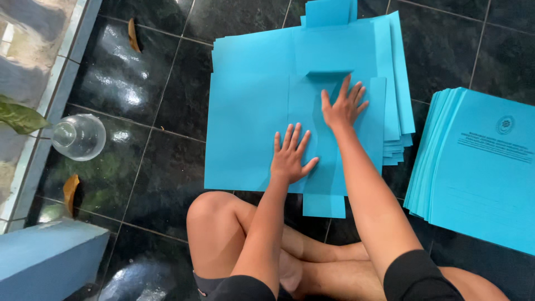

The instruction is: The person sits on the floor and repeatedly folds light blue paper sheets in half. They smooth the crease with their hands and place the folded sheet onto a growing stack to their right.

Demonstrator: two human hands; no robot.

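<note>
Both hands flat on a blue sheet on the floor, nothing pinched.

Left hand [290,156] and right hand [344,106]: fingers spread, palms pressed on the folded blue sheet [334,61], which tops a stack [245,111] of same-colour sheets under and beyond the hands. Second stack [473,167] right of the right hand, well apart; its top sheet has a round emblem and dark text lines at its upper right. Sheet count per stack: cannot tell. One clear glass jar [79,136] left of the left hand, well apart. Two dry leaves [132,34] on the dark tiled floor [167,167] further left. Bare knee [214,223] just below the left hand.
</note>
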